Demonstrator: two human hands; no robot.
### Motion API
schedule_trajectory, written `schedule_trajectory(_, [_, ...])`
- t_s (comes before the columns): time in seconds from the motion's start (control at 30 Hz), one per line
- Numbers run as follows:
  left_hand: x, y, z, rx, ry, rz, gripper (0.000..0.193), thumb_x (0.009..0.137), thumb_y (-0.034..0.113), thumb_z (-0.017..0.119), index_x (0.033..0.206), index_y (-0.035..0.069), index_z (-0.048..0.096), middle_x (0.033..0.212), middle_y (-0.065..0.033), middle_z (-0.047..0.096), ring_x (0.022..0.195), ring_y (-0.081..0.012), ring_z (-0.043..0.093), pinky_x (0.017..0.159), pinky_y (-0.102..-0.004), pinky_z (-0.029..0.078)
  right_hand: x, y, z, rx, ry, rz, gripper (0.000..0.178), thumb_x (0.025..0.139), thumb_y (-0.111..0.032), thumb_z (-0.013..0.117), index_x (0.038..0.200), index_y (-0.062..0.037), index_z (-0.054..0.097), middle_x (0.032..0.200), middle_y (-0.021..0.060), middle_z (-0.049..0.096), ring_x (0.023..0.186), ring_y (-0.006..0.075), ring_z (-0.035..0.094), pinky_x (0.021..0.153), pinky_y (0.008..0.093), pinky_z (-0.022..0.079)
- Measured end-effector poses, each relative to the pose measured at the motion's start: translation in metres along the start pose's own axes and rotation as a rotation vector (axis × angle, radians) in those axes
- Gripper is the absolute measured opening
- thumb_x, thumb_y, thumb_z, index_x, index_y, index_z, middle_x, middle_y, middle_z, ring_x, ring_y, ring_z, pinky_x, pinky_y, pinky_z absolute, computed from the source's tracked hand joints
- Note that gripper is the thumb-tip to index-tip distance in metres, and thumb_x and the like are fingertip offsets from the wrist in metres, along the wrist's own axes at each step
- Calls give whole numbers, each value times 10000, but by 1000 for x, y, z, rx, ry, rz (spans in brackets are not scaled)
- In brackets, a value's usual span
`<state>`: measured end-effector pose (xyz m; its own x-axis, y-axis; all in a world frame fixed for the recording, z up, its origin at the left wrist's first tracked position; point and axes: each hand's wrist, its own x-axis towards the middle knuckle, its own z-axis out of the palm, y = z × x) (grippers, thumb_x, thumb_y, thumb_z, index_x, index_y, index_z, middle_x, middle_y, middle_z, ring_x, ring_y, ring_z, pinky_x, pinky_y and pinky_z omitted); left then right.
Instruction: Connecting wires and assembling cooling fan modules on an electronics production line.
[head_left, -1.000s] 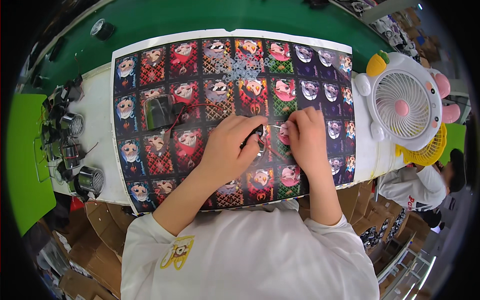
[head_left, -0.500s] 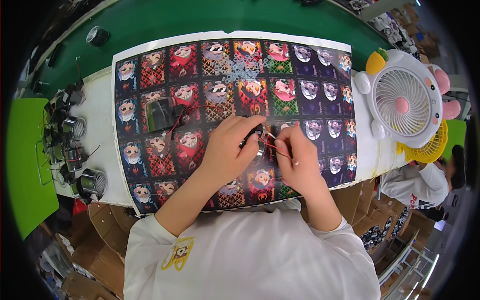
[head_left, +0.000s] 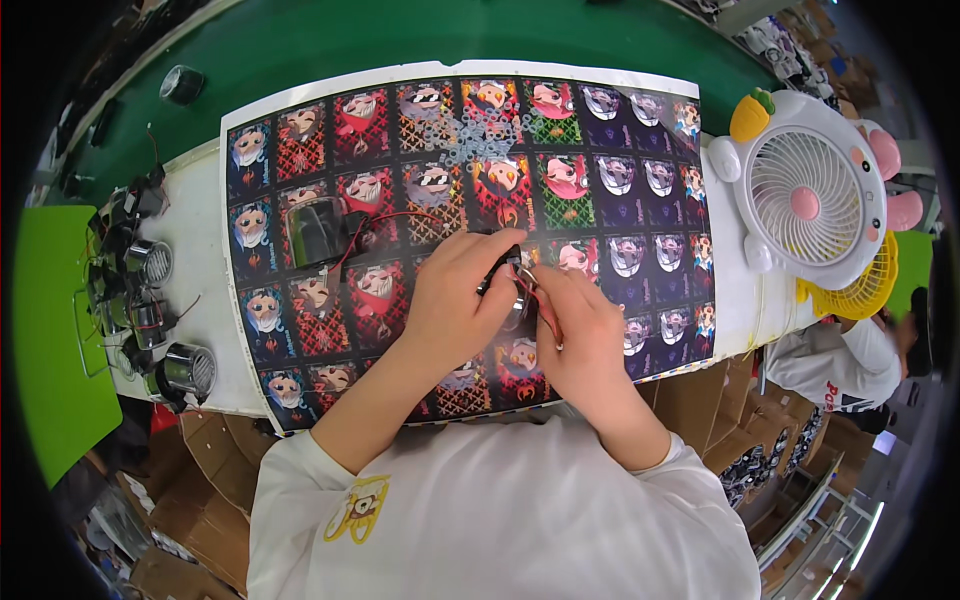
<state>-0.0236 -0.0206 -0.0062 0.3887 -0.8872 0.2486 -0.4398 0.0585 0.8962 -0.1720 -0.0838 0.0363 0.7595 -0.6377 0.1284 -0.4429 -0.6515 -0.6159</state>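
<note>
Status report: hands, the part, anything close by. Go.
Left hand and right hand both pinching a small black wired part over the printed mat. Red wire runs to a dark module. White fan well clear.

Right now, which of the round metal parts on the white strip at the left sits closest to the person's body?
The round metal part at the near end of the row, by the printed sheet's lower left corner. The others, like the one farther up, lie farther from the person.

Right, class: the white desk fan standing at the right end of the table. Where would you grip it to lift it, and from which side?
Grip the fan by its round white rim, coming from above. It lies face-up, so the rim edges are exposed; the grille is thin, and the ear-like knobs look too small to hold.
</note>
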Motion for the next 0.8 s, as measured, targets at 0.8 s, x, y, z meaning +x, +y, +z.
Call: schedule_trajectory(0.8, [-4,1,-4,-72,-10,-128,284,947,29,463,1169,-11,636,960,-164,644,856,-277,634,788,-349,484,38,55,-28,-70,-117,72,286,808,-44,661,1092,-14,654,1004,157,587,943,342,570,815,377,472])
